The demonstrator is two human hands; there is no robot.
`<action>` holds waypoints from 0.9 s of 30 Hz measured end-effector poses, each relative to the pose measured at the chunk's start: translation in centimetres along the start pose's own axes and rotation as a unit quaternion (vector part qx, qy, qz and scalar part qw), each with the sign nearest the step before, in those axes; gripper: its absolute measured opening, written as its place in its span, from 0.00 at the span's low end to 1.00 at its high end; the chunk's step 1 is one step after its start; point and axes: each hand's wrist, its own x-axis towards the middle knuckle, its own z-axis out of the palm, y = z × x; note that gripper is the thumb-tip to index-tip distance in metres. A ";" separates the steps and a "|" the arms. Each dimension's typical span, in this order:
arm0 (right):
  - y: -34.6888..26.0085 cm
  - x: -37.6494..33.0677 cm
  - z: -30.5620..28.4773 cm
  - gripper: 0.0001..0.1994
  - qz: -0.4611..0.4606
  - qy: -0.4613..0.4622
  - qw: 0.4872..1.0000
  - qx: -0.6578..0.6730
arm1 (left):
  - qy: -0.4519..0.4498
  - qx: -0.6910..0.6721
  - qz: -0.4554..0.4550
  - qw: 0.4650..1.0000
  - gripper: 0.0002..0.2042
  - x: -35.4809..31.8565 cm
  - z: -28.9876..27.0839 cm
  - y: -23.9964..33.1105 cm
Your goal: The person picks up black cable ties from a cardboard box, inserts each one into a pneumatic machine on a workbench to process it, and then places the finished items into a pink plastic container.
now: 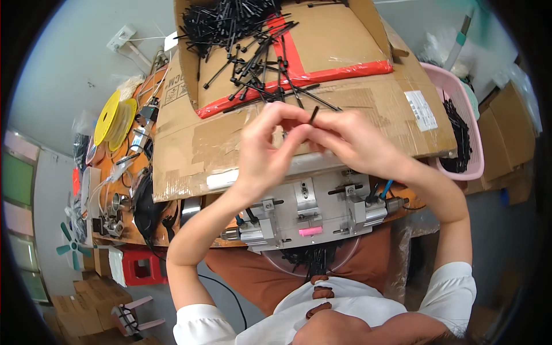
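We hold one small black stick [314,115] up in front of us, near the middle of the view. Our left hand [270,141] is curved, with its thumb and finger pinched close at the low end of the stick. Our right hand [356,141] pinches at the same spot from the other side, so our fingertips meet. The top of the stick pokes out above them.

Under our hands is a big brown card sheet [190,138]. Its front edge runs just behind the metal machine [333,201], and a white roll [221,181] lies along that edge. The card goes on past our left hand and past our right hand, so there is room to move to both sides. A white label [421,111] sits near its right edge.

Ahead of us is tighter. A brown box [351,34] has red tape [345,75] on its front edge, and a messy pile of black sticks [230,23] spills over that edge toward our fingers.

Closer to us, the machine has a pink block [311,231] near its front edge. A clear bowl [276,265] with black pieces sits below, between our legs. A pink basket [476,149] stands beside the card's right edge.
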 end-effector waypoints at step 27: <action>7.0 -6.9 -13.5 0.06 0.099 0.308 0.828 -0.458 | -0.204 0.340 -0.016 0.918 0.19 2.5 -4.0 -3.0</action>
